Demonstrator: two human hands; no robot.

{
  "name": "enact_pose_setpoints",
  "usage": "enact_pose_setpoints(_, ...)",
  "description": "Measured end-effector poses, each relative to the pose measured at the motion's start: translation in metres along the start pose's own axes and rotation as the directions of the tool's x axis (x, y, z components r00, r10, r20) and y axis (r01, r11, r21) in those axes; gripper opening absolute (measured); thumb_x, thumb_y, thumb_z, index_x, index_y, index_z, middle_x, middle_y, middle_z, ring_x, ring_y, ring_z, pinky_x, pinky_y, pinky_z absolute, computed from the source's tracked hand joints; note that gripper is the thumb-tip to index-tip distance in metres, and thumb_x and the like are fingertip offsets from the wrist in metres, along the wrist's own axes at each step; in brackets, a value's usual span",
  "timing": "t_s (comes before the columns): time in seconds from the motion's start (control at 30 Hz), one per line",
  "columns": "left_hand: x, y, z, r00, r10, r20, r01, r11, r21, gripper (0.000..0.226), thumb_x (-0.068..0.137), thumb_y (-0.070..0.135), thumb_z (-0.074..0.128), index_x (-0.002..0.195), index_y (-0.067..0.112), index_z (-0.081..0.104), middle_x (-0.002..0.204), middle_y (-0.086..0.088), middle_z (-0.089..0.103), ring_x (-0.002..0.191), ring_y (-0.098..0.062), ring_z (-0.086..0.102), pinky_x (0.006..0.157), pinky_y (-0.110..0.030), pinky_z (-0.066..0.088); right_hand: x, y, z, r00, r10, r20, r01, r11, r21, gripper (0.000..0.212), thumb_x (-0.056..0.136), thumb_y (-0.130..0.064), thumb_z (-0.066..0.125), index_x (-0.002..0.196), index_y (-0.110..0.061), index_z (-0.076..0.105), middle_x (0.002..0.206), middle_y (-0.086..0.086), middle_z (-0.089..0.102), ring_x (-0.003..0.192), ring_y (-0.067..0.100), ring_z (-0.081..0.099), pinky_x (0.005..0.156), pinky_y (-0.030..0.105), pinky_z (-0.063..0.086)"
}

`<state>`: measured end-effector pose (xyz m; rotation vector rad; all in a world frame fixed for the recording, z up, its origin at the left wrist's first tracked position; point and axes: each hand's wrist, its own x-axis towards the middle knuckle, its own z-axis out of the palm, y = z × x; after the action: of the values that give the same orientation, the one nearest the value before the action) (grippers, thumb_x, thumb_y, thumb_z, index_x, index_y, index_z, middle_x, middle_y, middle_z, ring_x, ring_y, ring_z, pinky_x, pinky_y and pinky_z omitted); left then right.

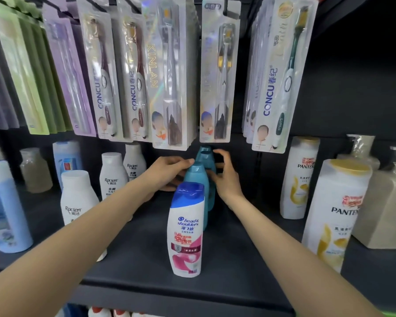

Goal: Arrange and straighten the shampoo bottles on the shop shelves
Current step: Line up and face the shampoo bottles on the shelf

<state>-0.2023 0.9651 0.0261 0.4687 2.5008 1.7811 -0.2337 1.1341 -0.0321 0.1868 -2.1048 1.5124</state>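
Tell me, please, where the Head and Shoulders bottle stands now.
In the head view, the Head and Shoulders bottle stands upright at the middle front of the dark shelf, heading a row of teal bottles, between the person's forearms.

Open lanes on the shelf (146,259) either side of the centre file: Head & Shoulders bottle (186,229) in front, teal bottles (198,179) lined behind it. Left lane bounded by white Raclen bottles (78,197), right lane by Pantene bottles (334,211). Overhead clearance tight at the back: hanging toothbrush packs (169,88) drop just above the rear teal caps.
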Motion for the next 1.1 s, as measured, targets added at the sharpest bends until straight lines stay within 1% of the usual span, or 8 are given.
enact_pose_setpoints(0.07, -0.002, 0.002, 0.000, 1.000, -0.008, 0.001, 0.008, 1.000, -0.002, 0.020, 0.091, 0.040, 0.054, 0.087, 0.022, 0.063, 0.076, 0.006, 0.064, 0.053, 0.000, 0.060, 0.042, -0.009, 0.042, 0.002, 0.005, -0.001, 1.000, 0.025, -0.010, -0.025, 0.999, 0.029, 0.048, 0.089, -0.014, 0.062, 0.130, -0.027, 0.040, 0.105, -0.001, 0.057, 0.095, 0.014, 0.058, 0.080, 0.026, 0.045)
enact_pose_setpoints(0.2, -0.002, 0.003, 0.001, 1.000, -0.021, -0.005, 0.021, 1.000, 0.014, 0.019, 0.091, 0.040, 0.053, 0.086, 0.024, 0.062, 0.076, 0.007, 0.063, 0.062, -0.005, 0.059, 0.047, -0.012, 0.044, 0.018, 0.016, -0.007, 0.985, 0.132, -0.110, -0.119, 0.986, 0.118, 0.028, 0.095, -0.026, 0.053, 0.122, -0.018, 0.053, 0.108, 0.001, 0.059, 0.101, 0.017, 0.057, 0.090, 0.037, 0.049)
enact_pose_setpoints(0.33, 0.000, 0.003, 0.002, 1.000, -0.010, -0.012, 0.011, 0.999, 0.033, 0.021, 0.092, 0.039, 0.053, 0.088, 0.020, 0.062, 0.076, 0.005, 0.063, 0.061, -0.005, 0.058, 0.045, -0.010, 0.042, 0.040, 0.016, -0.009, 0.962, 0.102, -0.254, -0.099, 0.995, 0.025, 0.023, 0.093, -0.009, 0.053, 0.115, -0.006, 0.061, 0.110, 0.013, 0.066, 0.095, 0.018, 0.058, 0.075, 0.017, 0.038)
enact_pose_setpoints(0.4, 0.000, 0.003, 0.002, 1.000, -0.021, -0.010, 0.021, 0.999, 0.027, 0.023, 0.092, 0.040, 0.053, 0.092, 0.019, 0.062, 0.077, 0.005, 0.063, 0.062, -0.006, 0.058, 0.045, -0.010, 0.044, 0.047, 0.015, -0.006, 0.965, 0.124, -0.230, -0.115, 0.992, 0.051, 0.027, 0.090, -0.006, 0.057, 0.117, -0.007, 0.060, 0.110, 0.013, 0.067, 0.101, 0.022, 0.061, 0.078, 0.016, 0.038)
enact_pose_setpoints(0.53, 0.001, 0.001, 0.003, 0.999, -0.035, -0.006, 0.035, 0.999, 0.007, 0.029, 0.091, 0.040, 0.053, 0.099, 0.015, 0.063, 0.079, 0.004, 0.065, 0.064, -0.006, 0.059, 0.046, -0.010, 0.045, 0.055, 0.009, 0.004, 0.983, 0.147, -0.111, -0.146, 0.989, 0.022, 0.030, 0.089, -0.011, 0.060, 0.119, -0.009, 0.061, 0.115, 0.011, 0.065, 0.107, 0.023, 0.060, 0.091, 0.028, 0.046)
enact_pose_setpoints(0.77, -0.001, 0.001, 0.003, 0.999, -0.046, -0.016, 0.045, 0.998, -0.039, 0.027, 0.091, 0.041, 0.053, 0.099, 0.017, 0.063, 0.078, 0.005, 0.064, 0.061, -0.004, 0.059, 0.044, -0.008, 0.043, 0.065, 0.008, 0.005, 0.991, 0.125, -0.046, -0.129, 0.988, -0.084, 0.021, 0.089, -0.010, 0.059, 0.109, -0.007, 0.066, 0.111, 0.012, 0.068, 0.103, 0.025, 0.063, 0.093, 0.037, 0.049)
enact_pose_setpoints(1.0, -0.002, 0.000, 0.004, 0.999, -0.045, -0.013, 0.044, 0.998, -0.038, 0.023, 0.091, 0.042, 0.053, 0.090, 0.021, 0.062, 0.079, 0.006, 0.064, 0.062, -0.006, 0.058, 0.047, -0.012, 0.044, 0.052, 0.010, -0.010, 0.970, 0.141, -0.198, -0.155, 0.986, -0.060, 0.026, 0.087, -0.010, 0.065, 0.111, -0.001, 0.063, 0.110, 0.014, 0.065, 0.100, 0.022, 0.059, 0.079, 0.022, 0.041)
enact_pose_setpoints(1.1, -0.003, -0.001, 0.006, 0.999, -0.044, -0.021, 0.043, 0.997, -0.062, 0.022, 0.091, 0.041, 0.053, 0.090, 0.021, 0.061, 0.080, 0.005, 0.064, 0.064, -0.007, 0.058, 0.054, -0.018, 0.044, 0.040, 0.006, -0.016, 0.957, 0.126, -0.262, -0.148, 0.987, -0.068, 0.027, 0.087, -0.012, 0.065, 0.111, -0.001, 0.061, 0.110, 0.013, 0.065, 0.102, 0.024, 0.060, 0.080, 0.024, 0.042)
